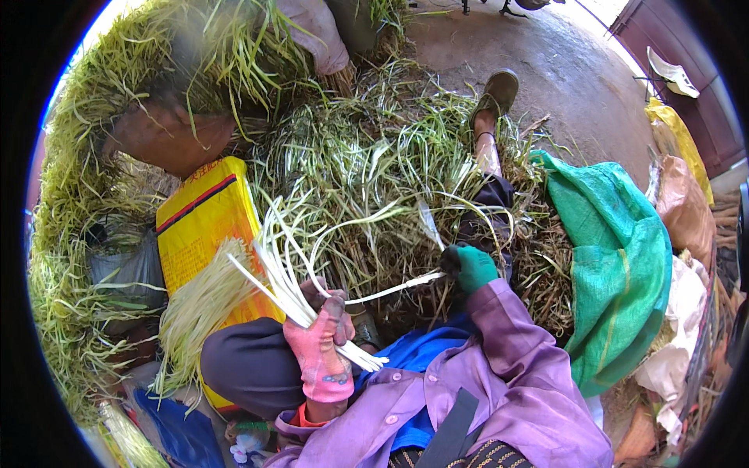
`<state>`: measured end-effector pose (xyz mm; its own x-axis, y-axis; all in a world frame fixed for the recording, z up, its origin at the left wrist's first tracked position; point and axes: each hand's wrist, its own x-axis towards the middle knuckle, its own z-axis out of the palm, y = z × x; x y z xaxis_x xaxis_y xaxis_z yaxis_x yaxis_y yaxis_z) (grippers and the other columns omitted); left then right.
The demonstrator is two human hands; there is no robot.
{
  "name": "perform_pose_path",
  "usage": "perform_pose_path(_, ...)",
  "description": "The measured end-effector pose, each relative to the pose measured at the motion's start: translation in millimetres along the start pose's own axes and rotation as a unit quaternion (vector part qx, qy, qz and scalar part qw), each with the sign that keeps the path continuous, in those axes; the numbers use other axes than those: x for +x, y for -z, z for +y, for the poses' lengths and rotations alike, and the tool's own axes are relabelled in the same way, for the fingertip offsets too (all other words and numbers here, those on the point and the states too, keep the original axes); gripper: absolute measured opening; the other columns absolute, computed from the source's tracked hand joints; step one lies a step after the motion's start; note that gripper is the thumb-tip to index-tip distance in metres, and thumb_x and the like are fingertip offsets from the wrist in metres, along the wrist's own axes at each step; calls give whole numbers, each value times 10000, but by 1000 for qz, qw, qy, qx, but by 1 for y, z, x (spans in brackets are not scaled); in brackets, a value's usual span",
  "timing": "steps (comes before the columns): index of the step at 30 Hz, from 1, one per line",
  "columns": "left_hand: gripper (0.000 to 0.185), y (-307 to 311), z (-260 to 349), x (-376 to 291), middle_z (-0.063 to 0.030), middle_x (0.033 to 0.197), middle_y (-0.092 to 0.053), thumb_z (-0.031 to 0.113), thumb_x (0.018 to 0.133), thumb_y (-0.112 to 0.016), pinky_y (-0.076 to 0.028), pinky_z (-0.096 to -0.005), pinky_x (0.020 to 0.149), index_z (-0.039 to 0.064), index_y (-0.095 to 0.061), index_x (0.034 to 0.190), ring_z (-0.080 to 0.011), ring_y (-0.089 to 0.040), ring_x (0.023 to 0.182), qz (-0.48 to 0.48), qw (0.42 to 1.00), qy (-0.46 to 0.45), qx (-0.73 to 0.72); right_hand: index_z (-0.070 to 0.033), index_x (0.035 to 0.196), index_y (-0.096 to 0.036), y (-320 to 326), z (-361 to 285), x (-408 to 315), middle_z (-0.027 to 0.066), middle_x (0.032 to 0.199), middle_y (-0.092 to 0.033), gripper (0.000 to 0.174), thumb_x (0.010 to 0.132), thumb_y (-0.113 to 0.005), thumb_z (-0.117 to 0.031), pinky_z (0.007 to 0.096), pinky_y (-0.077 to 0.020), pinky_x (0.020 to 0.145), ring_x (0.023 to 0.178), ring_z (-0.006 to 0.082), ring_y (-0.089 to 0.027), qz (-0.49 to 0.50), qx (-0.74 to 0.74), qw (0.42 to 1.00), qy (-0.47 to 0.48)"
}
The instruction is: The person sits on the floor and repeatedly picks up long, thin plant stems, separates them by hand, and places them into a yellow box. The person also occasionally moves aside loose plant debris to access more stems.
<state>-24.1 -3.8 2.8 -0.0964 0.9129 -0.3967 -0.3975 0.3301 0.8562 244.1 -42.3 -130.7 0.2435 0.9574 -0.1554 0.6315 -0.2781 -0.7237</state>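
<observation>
My left hand (pixel 320 345), in a soiled pink glove, grips a bunch of white stalks (pixel 287 281) that look like blanched chives. Their cut-looking white ends poke out below the palm, and the leafy ends fan upward. Farther right, my right hand (pixel 473 268) wears a green glove with dark fingertips. Its fingers close on one end of a single stalk (pixel 404 286), which stretches across from the left hand. A pale flat strip (pixel 430 227) rises above the right fingers; I cannot tell whether it is a leaf or a blade. Loose chive-like plants (pixel 363 158) lie heaped before me.
A trimmed pale bundle (pixel 202 310) rests against a yellow printed sack (pixel 202 216) at my left. More greens (pixel 70 234) are piled along the left edge. A green woven sack (pixel 614 263) lies at my right. Another person's arm (pixel 313 35) reaches in at the top.
</observation>
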Motion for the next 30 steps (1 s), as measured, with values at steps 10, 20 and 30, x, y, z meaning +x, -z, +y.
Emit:
perform_pose_path(10,345,-3,-4,-3,-102,797,-625,-8,815,-690,-326,-229,375,3,-536,1124,-63,-394,384,-38,998,36,-43,-138,1187,-602,30,-112,-21,129,1177,-615,384,813,-615,-53,419,-478,868,1010,352,-609,3,36,957,287)
perform_pose_path(20,388,17,-9,6,-108,1043,-653,130,879,-696,-348,-198,408,75,-547,1233,-51,-457,439,-140,964,72,-216,-37,1035,-647,12,-77,-36,124,865,-655,208,884,-606,-172,360,-499,704,749,275,-628,-189,109,965,147)
perform_pose_path(30,477,-3,-25,-5,-146,1050,-656,250,854,-727,-572,-334,778,-1,-526,1206,-246,-674,889,-150,975,113,-123,-84,891,-638,13,-142,-52,124,654,-563,125,843,-673,-194,426,-429,503,572,337,-568,-45,-1,958,284)
